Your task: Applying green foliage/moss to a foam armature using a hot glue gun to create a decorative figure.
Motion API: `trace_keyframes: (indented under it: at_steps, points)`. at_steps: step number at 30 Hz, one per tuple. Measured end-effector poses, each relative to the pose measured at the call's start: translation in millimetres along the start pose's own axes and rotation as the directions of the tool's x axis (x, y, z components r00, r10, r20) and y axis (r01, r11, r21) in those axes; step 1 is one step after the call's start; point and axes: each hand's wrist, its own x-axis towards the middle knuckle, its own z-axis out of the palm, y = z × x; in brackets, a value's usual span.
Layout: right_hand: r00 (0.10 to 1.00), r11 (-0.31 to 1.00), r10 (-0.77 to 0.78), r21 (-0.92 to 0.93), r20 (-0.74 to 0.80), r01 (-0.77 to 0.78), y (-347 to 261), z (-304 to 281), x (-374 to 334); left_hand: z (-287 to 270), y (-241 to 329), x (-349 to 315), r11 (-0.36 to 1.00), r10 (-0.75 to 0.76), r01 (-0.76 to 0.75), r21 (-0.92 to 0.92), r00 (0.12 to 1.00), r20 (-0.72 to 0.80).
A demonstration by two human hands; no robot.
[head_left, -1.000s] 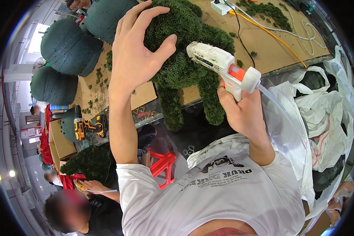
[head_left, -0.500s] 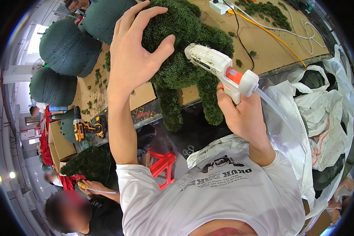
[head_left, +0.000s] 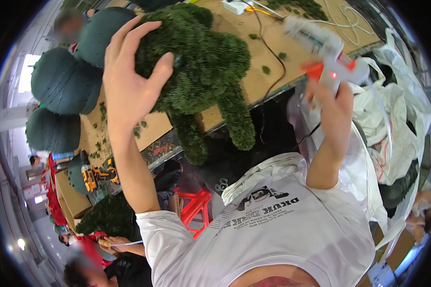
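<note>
A figure covered in artificial green foliage [head_left: 203, 69], with two leg-like parts hanging past the table edge, lies in front of me. Against its left side rests my left hand [head_left: 129, 83], fingers and thumb spread over the leaves. A small pale, shiny spot shows on the foliage by the thumb. My right hand [head_left: 334, 103] is wrapped round the handle of a white and orange glue gun [head_left: 318, 40], blurred by motion. The gun is held off to the figure's right, apart from it, with a red light lit on its handle and a clear glue stick trailing behind.
Several dark green dimpled balls [head_left: 64, 79] stand at left, near an orange and black cordless drill [head_left: 98, 174]. Foliage scraps, cables and a power strip [head_left: 237, 5] lie on the brown table [head_left: 258, 50]. White sacks [head_left: 383, 124] are at right. A co-worker [head_left: 124, 268] sits lower left by a red stool [head_left: 195, 210].
My right hand has drawn the glue gun away from the foliage, up and to the right. My left hand stays on the figure while the whole view has shifted.
</note>
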Motion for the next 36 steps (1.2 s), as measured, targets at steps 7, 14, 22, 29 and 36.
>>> trace_keyframes:
  at_steps: [7,14,22,29,36]
  points:
    - [0.989,0.966,0.109,-0.224,-0.1,-0.129,104,-103,148,4,9,7,1.0,-0.015,0.015,-0.005,0.999,0.041]
    - [0.945,0.752,0.321,-0.59,-0.059,-0.292,169,-106,204,2,6,3,1.0,-0.028,0.028,0.002,0.998,0.052]
    - [0.956,0.642,-0.036,-0.726,0.292,0.246,111,-3,122,0,6,3,0.999,-0.035,0.035,0.005,0.997,0.065]
    - [0.897,0.43,0.081,-0.827,0.435,0.362,162,25,120,3,7,4,1.0,-0.017,0.016,0.026,0.999,0.043]
    - [0.96,0.798,0.037,-0.587,0.279,0.139,132,14,103,2,3,1,0.999,0.001,-0.002,0.045,1.0,0.01]
